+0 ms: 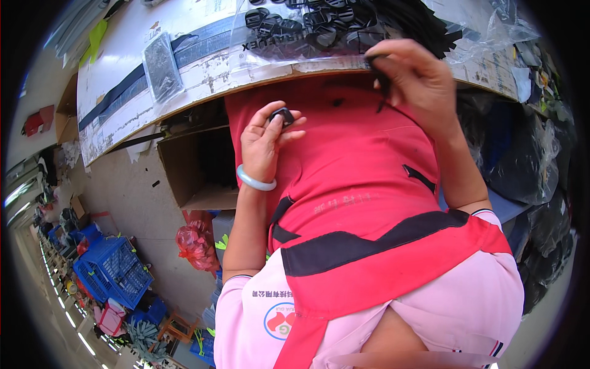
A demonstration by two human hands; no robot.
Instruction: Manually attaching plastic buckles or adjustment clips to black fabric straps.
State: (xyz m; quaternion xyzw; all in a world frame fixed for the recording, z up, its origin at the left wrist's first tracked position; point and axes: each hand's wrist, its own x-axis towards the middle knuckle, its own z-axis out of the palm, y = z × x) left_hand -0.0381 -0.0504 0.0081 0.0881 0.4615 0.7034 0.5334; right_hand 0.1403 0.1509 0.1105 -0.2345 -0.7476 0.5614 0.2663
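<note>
Pinched between the thumb and fingers of my left hand point(260, 140) is a small black plastic buckle point(283, 116). It is held in front of my red apron point(344, 160), just off the table's edge. My right hand point(424, 83), farther right and higher, grips a black strap point(382, 77) with a thin end dangling below the fingers. The hands are apart, and strap and buckle do not touch. On the table beyond them, a clear plastic bag point(270, 61) has many black buckles point(319, 27) on it. A bundle of black straps point(424, 27) lies beside the buckles.
The worn white table point(212, 89) carries a flat clear packet point(163, 67) and a long dark band point(117, 92). Below stand an open cardboard box point(184, 157) and a red plastic bag point(196, 243). A blue crate point(117, 270) is on the floor at left; dark plastic-wrapped bundles point(522, 166) crowd the right.
</note>
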